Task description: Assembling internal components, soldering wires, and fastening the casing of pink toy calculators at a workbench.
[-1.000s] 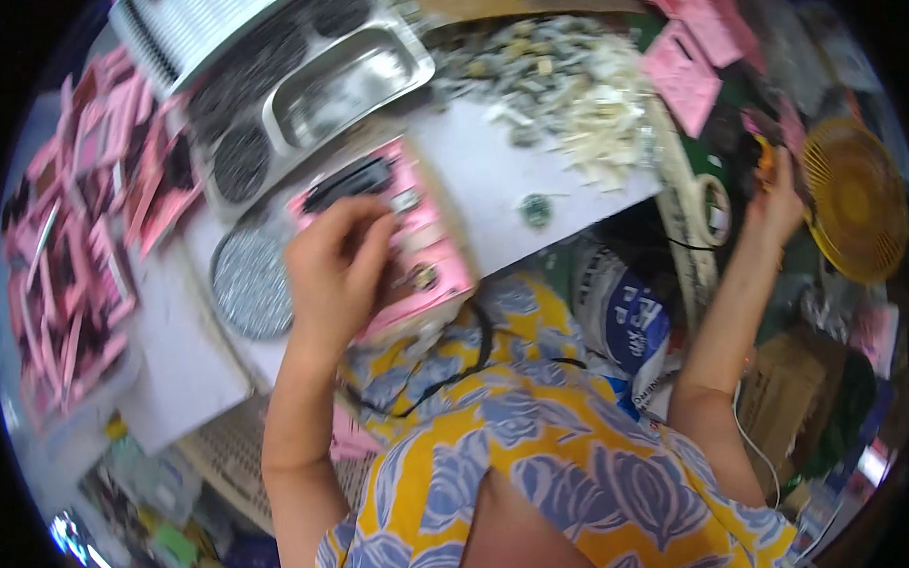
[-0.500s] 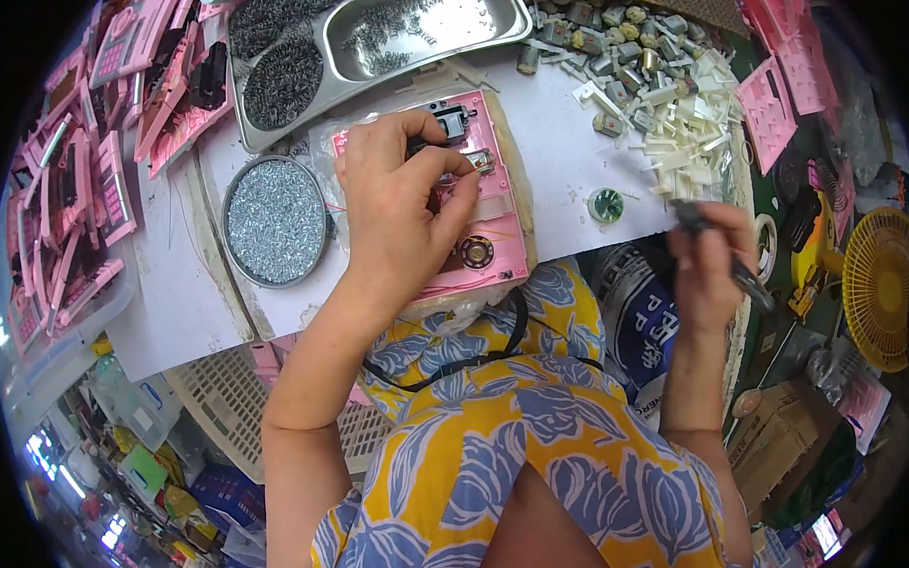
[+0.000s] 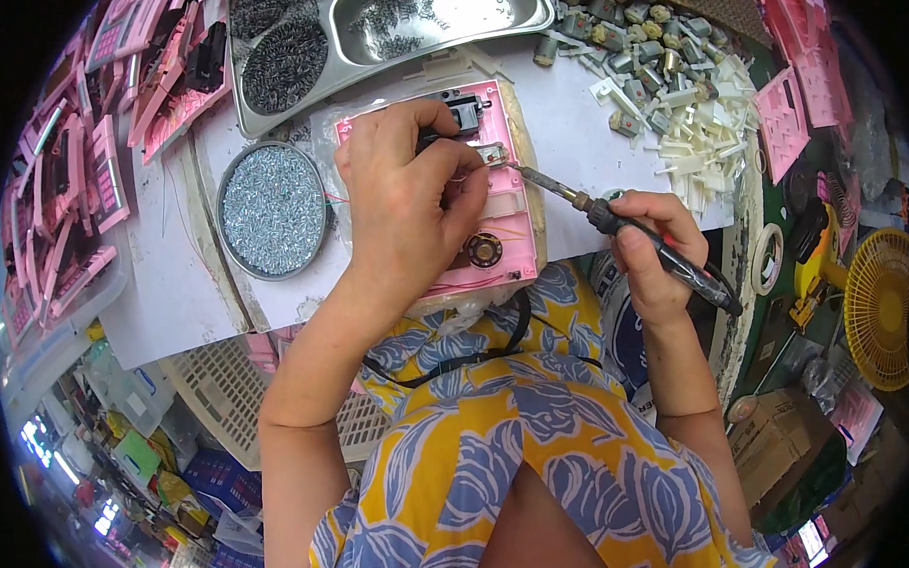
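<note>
In front of me lies an open pink plastic casing (image 3: 517, 229), with a small silvery motor (image 3: 491, 153), a black mechanism (image 3: 467, 112) and a round speaker (image 3: 484, 250) in it. Over its left half my left hand (image 3: 403, 172) is closed in a pinch beside the motor; whatever its fingertips hold is hidden. A soldering iron (image 3: 604, 218) is gripped in my right hand (image 3: 658, 256). Its thin tip reaches left to the motor, at or very near its end. A thin red wire shows left of my left hand.
Left of the casing stands a round dish of small metal screws (image 3: 273, 210). Beyond it is a metal tray (image 3: 382, 56) with dark springs. Loose motors (image 3: 622, 62) and white plastic parts (image 3: 695, 142) are piled at far right. Pink casings (image 3: 62, 200) heap at left; a yellow fan (image 3: 879, 309) stands right.
My right hand has brought the soldering iron left and turned its tip to the motor. My left hand stays pinched over the casing. The small round container is now hidden from view.
</note>
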{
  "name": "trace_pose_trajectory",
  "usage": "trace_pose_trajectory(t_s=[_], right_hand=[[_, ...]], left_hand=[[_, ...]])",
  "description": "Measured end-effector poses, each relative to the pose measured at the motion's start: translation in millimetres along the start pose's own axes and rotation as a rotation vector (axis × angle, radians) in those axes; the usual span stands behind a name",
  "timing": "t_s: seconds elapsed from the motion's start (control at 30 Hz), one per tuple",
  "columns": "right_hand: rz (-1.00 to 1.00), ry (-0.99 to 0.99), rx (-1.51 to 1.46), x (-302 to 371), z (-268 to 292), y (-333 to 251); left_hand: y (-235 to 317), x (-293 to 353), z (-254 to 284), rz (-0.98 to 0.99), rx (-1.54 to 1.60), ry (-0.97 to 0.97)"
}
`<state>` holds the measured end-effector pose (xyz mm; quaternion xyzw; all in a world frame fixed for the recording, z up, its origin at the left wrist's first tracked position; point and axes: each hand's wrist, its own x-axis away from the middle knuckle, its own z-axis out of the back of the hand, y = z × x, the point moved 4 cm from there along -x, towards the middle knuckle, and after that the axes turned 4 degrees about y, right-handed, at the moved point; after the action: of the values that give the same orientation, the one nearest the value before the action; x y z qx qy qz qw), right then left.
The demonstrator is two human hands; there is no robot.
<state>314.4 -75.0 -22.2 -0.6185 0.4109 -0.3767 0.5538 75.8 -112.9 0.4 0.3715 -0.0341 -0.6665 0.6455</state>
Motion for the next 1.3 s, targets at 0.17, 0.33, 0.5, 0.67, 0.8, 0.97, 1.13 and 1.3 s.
trace_pose_trajectory(t_s=[0.17,0.33,0.5,0.67,0.8,0.97,1.13,1.3], right_hand=[[-0.008,-0.026,0.055,-1,1,1],[0.117,-0.071,0.124,-3,-1,1],[0.163,-0.048,0.132,-1,-2,-7],[0.106,-0.017,0.130,1,3,-9],[0.118,-0.014,0.132,-1,4,-8],[0.135,0.034,0.126,-5,7,-11],[0.136,0.036,0.164,-9,3,-10],[0.160,0.012,0.182,-13,-2,-7]], left_hand=[[-1,0,-1,-0.007,-0.013,-0.006],[0,0,0,-0.001,-0.024,-0.019],[0,0,-2,-0.005,-0.040,-0.006],[0,0,-2,-0.004,-0.045,-0.005],[1,-1,-1,-0.013,-0.055,-0.018],[3,-3,-1,0.003,-0.054,-0.008],[9,-8,-5,0.001,-0.118,-0.037],[12,-12,-3,-0.006,-0.182,-0.070]])
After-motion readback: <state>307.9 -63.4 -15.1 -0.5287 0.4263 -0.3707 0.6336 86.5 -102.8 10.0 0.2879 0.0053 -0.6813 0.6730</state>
